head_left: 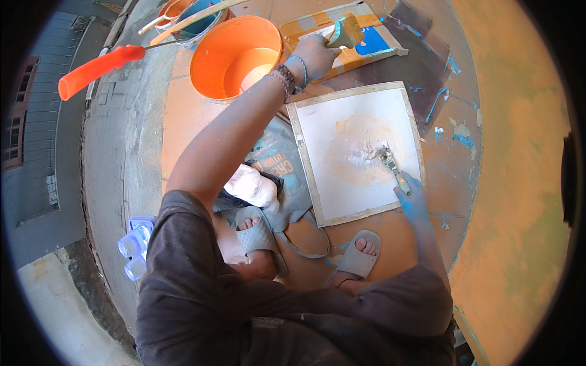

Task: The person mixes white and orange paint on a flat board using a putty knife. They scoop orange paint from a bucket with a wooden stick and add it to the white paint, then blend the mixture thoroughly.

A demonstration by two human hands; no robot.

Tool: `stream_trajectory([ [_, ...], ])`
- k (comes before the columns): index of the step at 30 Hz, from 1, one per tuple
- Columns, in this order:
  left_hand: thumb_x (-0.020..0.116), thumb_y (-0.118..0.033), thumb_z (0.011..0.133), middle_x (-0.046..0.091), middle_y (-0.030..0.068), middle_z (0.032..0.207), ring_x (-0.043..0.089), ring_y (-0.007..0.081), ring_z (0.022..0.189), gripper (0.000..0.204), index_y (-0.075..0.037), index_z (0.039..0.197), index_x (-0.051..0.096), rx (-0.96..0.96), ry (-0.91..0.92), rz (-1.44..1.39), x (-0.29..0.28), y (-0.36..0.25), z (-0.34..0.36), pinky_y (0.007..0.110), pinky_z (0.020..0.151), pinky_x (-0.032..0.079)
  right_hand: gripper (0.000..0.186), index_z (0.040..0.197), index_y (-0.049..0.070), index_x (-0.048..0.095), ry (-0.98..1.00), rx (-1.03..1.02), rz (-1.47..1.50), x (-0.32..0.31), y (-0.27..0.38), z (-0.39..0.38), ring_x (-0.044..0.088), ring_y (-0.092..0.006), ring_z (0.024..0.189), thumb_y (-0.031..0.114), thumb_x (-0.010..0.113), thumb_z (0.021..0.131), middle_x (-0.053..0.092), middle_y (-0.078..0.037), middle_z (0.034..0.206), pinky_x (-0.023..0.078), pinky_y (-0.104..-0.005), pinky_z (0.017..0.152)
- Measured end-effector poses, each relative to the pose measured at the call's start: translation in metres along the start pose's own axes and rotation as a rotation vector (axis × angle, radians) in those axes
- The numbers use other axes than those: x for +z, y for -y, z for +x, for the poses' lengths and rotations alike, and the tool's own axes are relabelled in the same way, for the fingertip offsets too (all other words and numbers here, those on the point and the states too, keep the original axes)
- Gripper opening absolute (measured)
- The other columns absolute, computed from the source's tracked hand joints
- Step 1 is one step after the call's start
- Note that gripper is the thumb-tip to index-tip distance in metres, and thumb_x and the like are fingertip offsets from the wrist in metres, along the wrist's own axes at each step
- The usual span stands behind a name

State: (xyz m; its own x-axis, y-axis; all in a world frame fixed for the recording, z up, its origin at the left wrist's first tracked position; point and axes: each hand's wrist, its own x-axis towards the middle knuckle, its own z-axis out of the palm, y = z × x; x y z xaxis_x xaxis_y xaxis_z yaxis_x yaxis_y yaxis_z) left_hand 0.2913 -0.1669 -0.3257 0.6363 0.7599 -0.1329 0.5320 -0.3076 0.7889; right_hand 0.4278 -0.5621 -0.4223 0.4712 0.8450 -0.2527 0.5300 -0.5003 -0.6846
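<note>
My left hand (315, 58) reaches far forward, its fingers curled at a wide paintbrush (348, 32) with a teal base and yellowish-brown bristles. Beneath that brush lies a taped frame (395, 52) with a blue panel. A blue-stained right hand, mine (412, 196), grips a short-handled tool (387, 160) whose head is caked in grey paint; whether it is a scraper or a brush I cannot tell. The tool's head is over a white framed board (342, 198), among grey and orange smears near its middle.
An orange bucket (235, 58) stands beneath my left forearm. Behind it are a blue paint bucket (201, 24) and a long orange-handled tool (101, 72). A grey bag (284, 158) and white bundle (253, 186) lie left of the board. An orange-painted surface (519, 201) fills the right.
</note>
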Motion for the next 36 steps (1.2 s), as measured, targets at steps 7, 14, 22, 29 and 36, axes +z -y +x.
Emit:
stream_trajectory([
  [7,0.061,-0.02,0.088,0.05,-0.0014,0.06,0.044,0.0045,0.05,0.021,0.0,0.095,0.064,0.084,-0.19,0.257,-0.157,-0.036,-0.106,0.022,0.045,0.033,0.053,0.127,0.005,0.054,0.028,0.072,-0.009,-0.009,0.001,0.001,0.055,-0.0234,0.081,0.016,0.068,0.076,0.057,-0.014,0.1,0.045,-0.033,0.073],
  [14,0.066,-0.027,0.081,0.067,0.0191,0.089,0.065,0.0278,0.083,0.031,0.002,0.092,0.066,-0.276,-0.255,0.346,-0.203,0.033,-0.114,0.036,0.074,0.049,0.056,0.125,0.005,0.055,-0.021,0.009,-0.077,0.0,-0.018,0.0,0.055,-0.029,0.092,0.016,0.07,0.073,0.057,-0.017,0.099,0.045,-0.0369,0.081],
  [22,0.063,-0.026,0.086,0.062,0.0109,0.075,0.059,0.0188,0.066,0.027,0.001,0.092,0.061,-0.286,-0.214,-0.039,-0.188,0.064,-0.1,0.031,0.06,0.047,0.05,0.121,0.002,0.057,-0.073,-0.047,-0.133,0.0,-0.019,-0.021,0.055,-0.032,0.097,0.014,0.068,0.073,0.055,-0.018,0.106,0.044,-0.0387,0.086],
  [29,0.055,-0.024,0.093,0.039,-0.0034,0.061,0.033,0.0048,0.045,0.021,-0.004,0.097,0.051,-0.299,0.018,-0.685,-0.108,-0.015,-0.098,0.023,0.038,0.025,0.048,0.119,0.002,0.058,-0.161,-0.066,-0.161,-0.004,-0.04,-0.032,0.052,-0.0167,0.074,0.01,0.07,0.074,0.055,-0.011,0.097,0.046,-0.0272,0.067],
  [36,0.056,-0.029,0.091,0.061,0.0162,0.078,0.062,0.0238,0.07,0.03,-0.002,0.104,0.054,-0.399,-0.074,-0.705,0.069,0.018,0.014,0.036,0.063,0.049,0.048,0.119,0.001,0.058,-0.173,0.076,-0.062,-0.023,-0.012,-0.026,0.053,-0.025,0.093,0.015,0.068,0.074,0.054,-0.014,0.102,0.044,-0.033,0.077],
])
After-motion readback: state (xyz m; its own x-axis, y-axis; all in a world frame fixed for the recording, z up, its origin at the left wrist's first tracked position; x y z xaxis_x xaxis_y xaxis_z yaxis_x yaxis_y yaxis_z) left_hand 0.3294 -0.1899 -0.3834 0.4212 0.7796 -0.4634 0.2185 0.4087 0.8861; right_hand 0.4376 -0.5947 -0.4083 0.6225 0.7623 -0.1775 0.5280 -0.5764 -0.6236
